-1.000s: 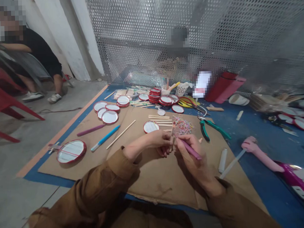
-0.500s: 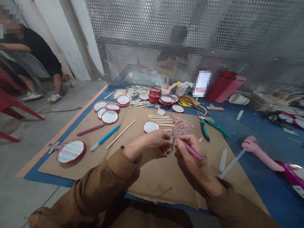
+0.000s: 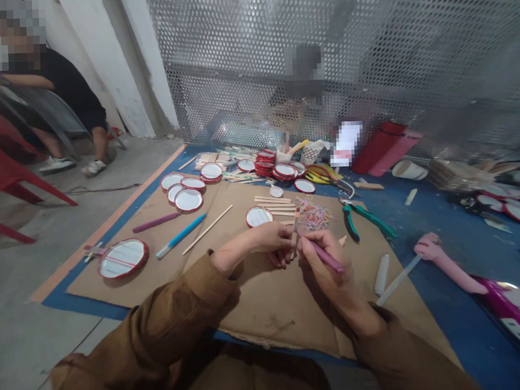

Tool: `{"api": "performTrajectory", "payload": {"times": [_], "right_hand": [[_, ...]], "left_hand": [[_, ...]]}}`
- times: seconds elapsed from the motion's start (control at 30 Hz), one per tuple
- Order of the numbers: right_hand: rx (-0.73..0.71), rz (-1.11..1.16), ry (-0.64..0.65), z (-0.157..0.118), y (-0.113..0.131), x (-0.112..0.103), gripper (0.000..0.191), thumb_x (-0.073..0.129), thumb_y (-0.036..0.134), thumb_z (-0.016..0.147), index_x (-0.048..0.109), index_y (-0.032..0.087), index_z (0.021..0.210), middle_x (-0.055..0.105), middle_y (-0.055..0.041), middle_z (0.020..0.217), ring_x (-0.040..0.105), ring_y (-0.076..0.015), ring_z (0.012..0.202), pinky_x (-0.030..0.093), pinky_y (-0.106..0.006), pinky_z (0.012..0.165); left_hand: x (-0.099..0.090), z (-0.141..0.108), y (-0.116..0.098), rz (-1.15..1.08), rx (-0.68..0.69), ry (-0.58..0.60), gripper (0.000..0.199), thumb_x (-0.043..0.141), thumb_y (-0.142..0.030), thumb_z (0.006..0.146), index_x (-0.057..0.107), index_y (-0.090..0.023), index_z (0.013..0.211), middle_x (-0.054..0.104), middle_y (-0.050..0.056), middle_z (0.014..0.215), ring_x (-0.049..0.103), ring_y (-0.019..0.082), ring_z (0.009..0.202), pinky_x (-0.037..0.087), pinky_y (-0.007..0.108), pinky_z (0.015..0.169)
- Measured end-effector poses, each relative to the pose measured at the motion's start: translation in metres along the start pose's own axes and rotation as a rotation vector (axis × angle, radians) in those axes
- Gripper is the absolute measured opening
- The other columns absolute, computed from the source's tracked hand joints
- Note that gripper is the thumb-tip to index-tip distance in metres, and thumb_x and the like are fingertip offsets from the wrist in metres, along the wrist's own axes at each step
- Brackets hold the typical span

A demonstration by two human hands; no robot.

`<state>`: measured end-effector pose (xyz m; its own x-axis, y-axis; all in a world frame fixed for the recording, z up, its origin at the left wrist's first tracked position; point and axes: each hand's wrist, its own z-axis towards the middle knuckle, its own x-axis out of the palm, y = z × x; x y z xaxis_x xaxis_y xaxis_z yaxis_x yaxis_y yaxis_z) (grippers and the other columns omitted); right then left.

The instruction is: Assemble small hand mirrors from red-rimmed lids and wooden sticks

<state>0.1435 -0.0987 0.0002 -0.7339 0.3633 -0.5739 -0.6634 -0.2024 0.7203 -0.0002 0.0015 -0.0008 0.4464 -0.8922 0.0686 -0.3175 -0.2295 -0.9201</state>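
My left hand (image 3: 281,244) pinches a flat wooden craft stick (image 3: 295,225) that stands nearly upright, its upper end tinted reddish. In my right hand (image 3: 326,261) is a purple marker (image 3: 328,256), gripped like a pen with its front end close to the stick; the fingers hide the tip. Just behind the hands lie a round lid with a red rim (image 3: 259,216), several bare craft sticks (image 3: 277,207) and a heap of colourful rubber bands (image 3: 316,214). To the left are a blue marker (image 3: 181,236), a thin wooden stick (image 3: 208,230) and a lid with a stick handle and red strings (image 3: 122,259).
Cardboard (image 3: 264,314) covers part of the blue table. Green-handled pliers (image 3: 367,218), a glue stick (image 3: 381,274) and a pink-and-purple glue gun (image 3: 450,262) lie right. Lids (image 3: 188,200) and a phone (image 3: 347,142) stand before the perforated metal panel (image 3: 238,65). A person (image 3: 64,82) sits at far left.
Almost nothing differs. The marker in my right hand has shifted very slightly against the stick, and the whole view has moved a touch.
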Motion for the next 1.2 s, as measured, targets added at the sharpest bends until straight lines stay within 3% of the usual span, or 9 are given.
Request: {"api": "performTrajectory", "payload": {"times": [0.2,0.37,0.6,0.83,1.07,1.2], "right_hand": [[-0.026,-0.006,-0.026,-0.0003,0.0001,0.0008,0.018,0.053,0.04,0.088,0.06,0.023,0.087,0.069,-0.0005,0.079,0.065,-0.0185,0.073,0.027,-0.057,0.106],[-0.036,-0.024,-0.018,-0.0001,-0.002,0.0017,0.019,0.052,0.04,0.088,0.059,0.024,0.083,0.07,0.0006,0.076,0.065,-0.0194,0.073,0.014,-0.06,0.111],[-0.03,-0.005,0.019,-0.0003,-0.0046,0.0035,0.018,0.053,0.041,0.087,0.059,0.025,0.088,0.073,0.0,0.082,0.067,-0.0218,0.079,-0.02,-0.063,0.106],[-0.024,-0.013,-0.01,-0.0006,-0.0087,0.005,0.02,0.051,0.043,0.089,0.06,0.025,0.09,0.074,-0.0016,0.085,0.067,-0.0222,0.082,-0.018,-0.059,0.109],[-0.029,-0.049,-0.013,0.0003,-0.0078,0.004,0.018,0.052,0.041,0.088,0.06,0.025,0.085,0.072,0.0005,0.08,0.067,-0.0208,0.078,-0.016,-0.064,0.107],[-0.016,-0.016,0.015,0.0,-0.0076,0.0041,0.018,0.052,0.041,0.088,0.06,0.025,0.088,0.072,0.0,0.083,0.067,-0.0223,0.082,-0.021,-0.063,0.106]], "left_hand": [[-0.0007,0.0012,0.0008,0.003,0.018,0.013,0.02,0.058,-0.031,0.089,0.054,-0.015,0.078,0.061,-0.005,0.056,0.062,0.009,0.047,0.051,0.021,0.05],[0.001,-0.0014,-0.0033,0.004,-0.001,0.007,0.02,0.056,-0.029,0.09,0.053,-0.015,0.076,0.06,-0.004,0.055,0.062,0.011,0.047,0.05,0.023,0.051],[0.0029,-0.0019,-0.0055,0.026,-0.03,-0.013,0.021,0.05,-0.025,0.093,0.054,-0.014,0.075,0.06,-0.005,0.053,0.061,0.01,0.046,0.05,0.021,0.05],[0.0016,-0.001,-0.0035,0.022,-0.012,-0.003,0.022,0.055,-0.03,0.09,0.053,-0.014,0.075,0.061,-0.004,0.055,0.062,0.011,0.047,0.051,0.022,0.051],[0.0007,-0.0005,-0.0019,0.021,0.0,0.011,0.019,0.052,-0.027,0.092,0.053,-0.015,0.077,0.061,-0.005,0.055,0.062,0.01,0.047,0.051,0.022,0.051],[0.0006,-0.0011,-0.0032,0.019,-0.006,0.001,0.02,0.053,-0.028,0.092,0.053,-0.015,0.077,0.061,-0.004,0.054,0.062,0.01,0.047,0.051,0.021,0.05]]}}
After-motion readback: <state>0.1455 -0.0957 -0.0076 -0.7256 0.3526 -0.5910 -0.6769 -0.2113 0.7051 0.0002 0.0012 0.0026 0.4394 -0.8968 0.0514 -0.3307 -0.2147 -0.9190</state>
